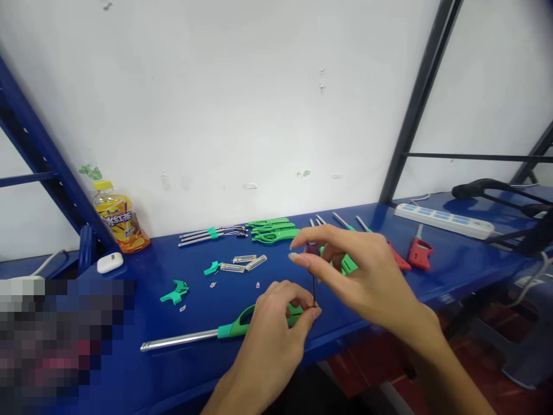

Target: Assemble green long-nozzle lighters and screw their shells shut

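Note:
A long-necked green gas lighter lies near the front of the blue table, its metal tube pointing left. My left hand is closed over its handle, thumb and forefinger meeting beside the tip of a thin screwdriver. The screwdriver stands upright on the handle. Around its dark grip curls my right hand, with the tips of thumb and forefinger apart; the other fingers are partly hidden. Beyond my hands lie green handle shells, metal lighter tubes, clear fuel tanks and a green trigger piece.
A drink bottle and a white case stand at the left. Red lighters lie to the right, before a white power strip. Small white bits are scattered on the table. Dark metal posts rise behind.

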The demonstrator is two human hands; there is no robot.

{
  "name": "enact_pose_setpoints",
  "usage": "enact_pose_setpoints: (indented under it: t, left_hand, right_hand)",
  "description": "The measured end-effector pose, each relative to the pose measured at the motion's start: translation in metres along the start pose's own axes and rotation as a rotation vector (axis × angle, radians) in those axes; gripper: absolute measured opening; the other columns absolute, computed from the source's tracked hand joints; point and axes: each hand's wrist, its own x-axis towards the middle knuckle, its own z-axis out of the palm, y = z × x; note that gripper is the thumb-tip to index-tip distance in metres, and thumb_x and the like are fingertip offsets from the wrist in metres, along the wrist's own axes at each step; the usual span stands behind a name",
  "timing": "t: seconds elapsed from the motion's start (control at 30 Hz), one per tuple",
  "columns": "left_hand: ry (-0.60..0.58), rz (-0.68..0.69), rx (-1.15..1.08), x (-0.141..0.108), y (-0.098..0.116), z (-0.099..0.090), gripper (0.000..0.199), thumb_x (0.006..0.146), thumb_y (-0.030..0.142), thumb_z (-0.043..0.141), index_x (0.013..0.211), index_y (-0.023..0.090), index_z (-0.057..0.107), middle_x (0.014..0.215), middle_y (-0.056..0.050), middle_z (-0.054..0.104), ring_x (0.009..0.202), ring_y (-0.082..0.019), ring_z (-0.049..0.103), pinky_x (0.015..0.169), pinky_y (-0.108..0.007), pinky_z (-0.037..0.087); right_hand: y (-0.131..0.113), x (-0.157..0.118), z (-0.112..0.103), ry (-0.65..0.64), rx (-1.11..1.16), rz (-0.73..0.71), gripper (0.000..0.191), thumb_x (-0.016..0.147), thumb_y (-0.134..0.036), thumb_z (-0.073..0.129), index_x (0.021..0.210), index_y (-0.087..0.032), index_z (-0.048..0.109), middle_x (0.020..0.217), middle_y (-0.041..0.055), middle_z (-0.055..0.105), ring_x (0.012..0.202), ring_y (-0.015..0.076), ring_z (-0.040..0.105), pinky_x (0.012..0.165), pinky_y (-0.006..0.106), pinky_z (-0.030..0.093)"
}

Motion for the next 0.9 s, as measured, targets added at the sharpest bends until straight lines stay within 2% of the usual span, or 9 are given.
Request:
enact_pose_setpoints:
  t: [0.17, 0.3, 0.4, 0.63, 0.8, 0.9]
  left_hand:
    - [0.016, 0.046, 0.122, 0.010, 0.001, -0.001, 0.010, 0.093, 0.023, 0.068, 0.083, 0.024, 0.071, 0.098, -0.004, 0.073, 0.098, -0.028, 0.059, 0.090, -0.041, 0.039]
    - [0.016, 0.026, 0.159, 0.012, -0.004, 0.001, 0.010, 0.092, 0.023, 0.071, 0.082, 0.023, 0.072, 0.098, -0.005, 0.073, 0.098, -0.029, 0.060, 0.093, -0.044, 0.039]
    - [0.016, 0.039, 0.178, 0.012, -0.008, 0.003, 0.011, 0.092, 0.021, 0.069, 0.081, 0.023, 0.071, 0.097, -0.005, 0.074, 0.097, -0.029, 0.063, 0.094, -0.044, 0.039]
    - [0.032, 0.025, 0.215, 0.012, -0.014, 0.003, 0.014, 0.091, 0.016, 0.067, 0.079, 0.022, 0.069, 0.091, -0.004, 0.074, 0.090, -0.027, 0.065, 0.087, -0.041, 0.041]
    - [0.038, 0.034, 0.218, 0.010, -0.018, 0.004, 0.011, 0.093, 0.019, 0.066, 0.083, 0.022, 0.069, 0.091, -0.003, 0.072, 0.089, -0.026, 0.064, 0.081, -0.037, 0.042]
    - [0.045, 0.039, 0.253, 0.011, -0.019, 0.006, 0.013, 0.093, 0.015, 0.064, 0.082, 0.022, 0.068, 0.091, -0.002, 0.071, 0.089, -0.024, 0.064, 0.081, -0.036, 0.042]
  right_hand:
    - [0.007, 0.002, -0.006, -0.010, -0.043, 0.016, 0.005, 0.099, -0.030, 0.072, 0.101, -0.026, 0.074, 0.079, -0.0048, 0.076, 0.057, 0.0109, 0.066, 0.061, 0.023, 0.050]
    - [0.011, 0.004, -0.007, -0.090, -0.055, 0.055, 0.007, 0.100, -0.033, 0.070, 0.097, -0.027, 0.073, 0.081, -0.0053, 0.077, 0.058, 0.0108, 0.065, 0.059, 0.023, 0.045]
    - [0.014, 0.005, -0.005, -0.138, -0.059, 0.085, 0.013, 0.101, -0.037, 0.068, 0.096, -0.026, 0.072, 0.075, -0.0058, 0.075, 0.057, 0.0114, 0.063, 0.058, 0.023, 0.043]
    - [0.017, 0.006, -0.001, -0.181, -0.078, 0.091, 0.017, 0.103, -0.041, 0.065, 0.095, -0.027, 0.072, 0.062, -0.0080, 0.066, 0.053, 0.0114, 0.058, 0.058, 0.024, 0.038]
    - [0.018, 0.006, 0.001, -0.200, -0.069, 0.119, 0.018, 0.103, -0.041, 0.065, 0.094, -0.027, 0.071, 0.064, -0.0076, 0.066, 0.052, 0.0111, 0.057, 0.057, 0.024, 0.036]
    - [0.019, 0.007, -0.001, -0.224, -0.056, 0.145, 0.018, 0.103, -0.041, 0.065, 0.093, -0.026, 0.070, 0.064, -0.0074, 0.066, 0.051, 0.0106, 0.056, 0.056, 0.024, 0.035]
